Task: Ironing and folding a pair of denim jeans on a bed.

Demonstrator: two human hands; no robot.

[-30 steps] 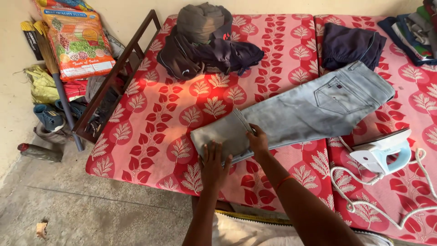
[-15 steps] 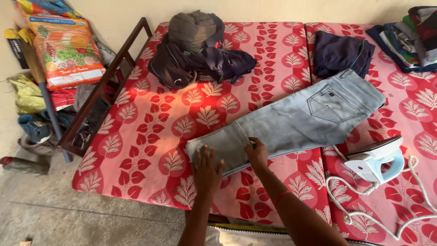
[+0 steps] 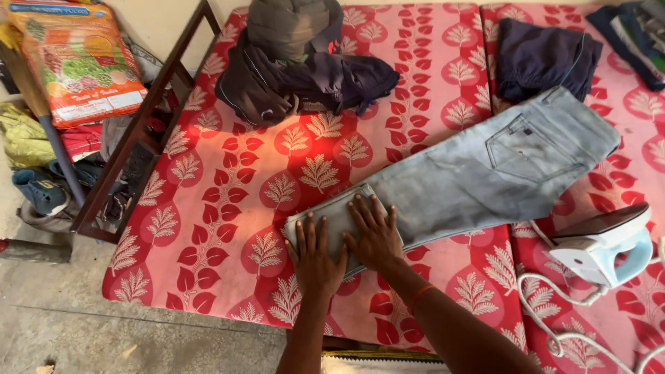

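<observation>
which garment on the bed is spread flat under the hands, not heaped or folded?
The light grey-blue jeans: both hands press flat on the leg end. The dark clothes pile is heaped; the navy garment lies folded apart.

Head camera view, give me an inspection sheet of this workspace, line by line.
Surface: red mattress cover with leaf print, on a bed.
Job's things: light blue jeans laid flat, hem end towards the person.
Clutter: dark clothes pile; folded navy garment; more clothes at far right.
Hands: left hand and right hand pressed flat on the jeans' leg end, both open.
Cables: white cord looped beside the iron.
Surroundings: printed sack, shoes, dark wooden frame on the left; concrete floor.
</observation>
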